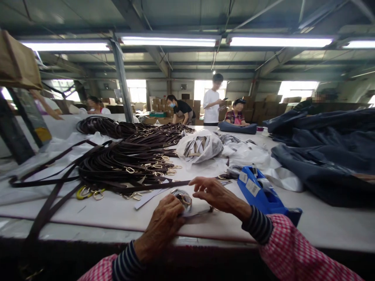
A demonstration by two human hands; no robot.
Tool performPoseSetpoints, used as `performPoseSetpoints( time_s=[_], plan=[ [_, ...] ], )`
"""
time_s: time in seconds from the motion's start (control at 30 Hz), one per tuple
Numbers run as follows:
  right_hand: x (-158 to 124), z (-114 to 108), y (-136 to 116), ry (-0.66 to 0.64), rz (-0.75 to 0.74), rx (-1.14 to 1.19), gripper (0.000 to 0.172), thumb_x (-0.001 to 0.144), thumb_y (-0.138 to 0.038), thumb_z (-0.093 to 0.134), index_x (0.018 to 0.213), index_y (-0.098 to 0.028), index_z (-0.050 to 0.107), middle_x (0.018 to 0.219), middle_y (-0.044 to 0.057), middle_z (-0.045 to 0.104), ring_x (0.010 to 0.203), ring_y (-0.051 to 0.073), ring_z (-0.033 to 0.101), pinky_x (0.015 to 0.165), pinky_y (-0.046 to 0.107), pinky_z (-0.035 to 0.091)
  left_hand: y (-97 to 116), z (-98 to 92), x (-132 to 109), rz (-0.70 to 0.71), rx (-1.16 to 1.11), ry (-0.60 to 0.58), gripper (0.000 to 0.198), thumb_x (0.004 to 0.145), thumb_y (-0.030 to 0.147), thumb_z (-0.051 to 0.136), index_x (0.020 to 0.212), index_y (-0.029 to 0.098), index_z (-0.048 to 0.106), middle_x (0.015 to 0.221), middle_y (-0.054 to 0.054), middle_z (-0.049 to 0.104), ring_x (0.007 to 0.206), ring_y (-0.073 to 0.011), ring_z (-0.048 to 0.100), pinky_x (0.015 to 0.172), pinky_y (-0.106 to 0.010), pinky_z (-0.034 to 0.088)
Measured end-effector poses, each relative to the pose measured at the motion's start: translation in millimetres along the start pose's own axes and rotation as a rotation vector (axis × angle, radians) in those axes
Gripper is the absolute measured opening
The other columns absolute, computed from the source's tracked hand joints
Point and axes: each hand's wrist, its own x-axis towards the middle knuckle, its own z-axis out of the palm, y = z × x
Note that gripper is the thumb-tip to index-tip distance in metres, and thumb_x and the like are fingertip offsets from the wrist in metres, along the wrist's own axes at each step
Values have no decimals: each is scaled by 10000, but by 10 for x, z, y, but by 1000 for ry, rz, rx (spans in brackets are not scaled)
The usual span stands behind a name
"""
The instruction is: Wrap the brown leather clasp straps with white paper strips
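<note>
packet (184, 198) is left of the dispenser (262, 197), held by the curled left hand (164, 219); right hand (215, 195), half open and free, is nearer to the dispenser.

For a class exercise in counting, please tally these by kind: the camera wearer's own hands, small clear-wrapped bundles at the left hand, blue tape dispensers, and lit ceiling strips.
Own hands: 2 (left hand, right hand)
Small clear-wrapped bundle: 1
Blue tape dispenser: 1
Lit ceiling strips: 4
Total: 8
</note>
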Motion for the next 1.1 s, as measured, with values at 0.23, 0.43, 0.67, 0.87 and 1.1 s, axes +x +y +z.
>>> performPoseSetpoints(
  time_s=[0.23, 0.43, 0.67, 0.87, 1.1],
  plan=[
    [-29, 302, -18, -85, -111, -204, 181, 913, -138, 655, 988, -221, 798, 992, 38, 666, 865, 158, 627, 753, 246, 440, -154, 131, -25, 38, 47, 45, 121, 953, 206, 572, 838, 206, 607, 922, -74, 679, 918, -280, 557, 839, -420, 410],
    [-186, -494, 131, 144, 47, -366, 231, 1000, -225, 614, 1208, -175, 699, 1110, 68, 735, 936, 159, 677, 849, 260, 479, -165, -65, -6, -179, -158, 100, 214, 919, 404, 617, 824, 214, 646, 899, -48, 643, 887, -267, 563, 825, -381, 416],
    [-468, -480, 507, -63, 85, -725, 190, 906, -15, 546, 938, -130, 694, 970, 104, 719, 844, 198, 658, 718, 294, 418, -52, -523, 118, -633, -800, 148, 483, 753, 647, 769, 697, 179, 659, 629, 41, 497, 614, -140, 391, 587, -258, 306],
    [-453, -247, 516, -211, -79, -831, 272, 978, -15, 453, 998, -144, 692, 1076, 134, 708, 986, 257, 635, 699, 347, 421, 35, -474, 130, -660, -1029, 151, 476, 780, 622, 785, 805, 148, 749, 761, -26, 690, 680, -162, 517, 629, -260, 380],
    [-178, -403, 494, -100, 28, -859, 213, 981, -64, 487, 1031, -163, 669, 1098, 116, 694, 923, 219, 664, 755, 333, 459, 131, -425, 161, -666, -1214, 265, 456, 675, 572, 893, 787, 146, 777, 757, -24, 709, 700, -155, 549, 655, -249, 420]
  ],
)
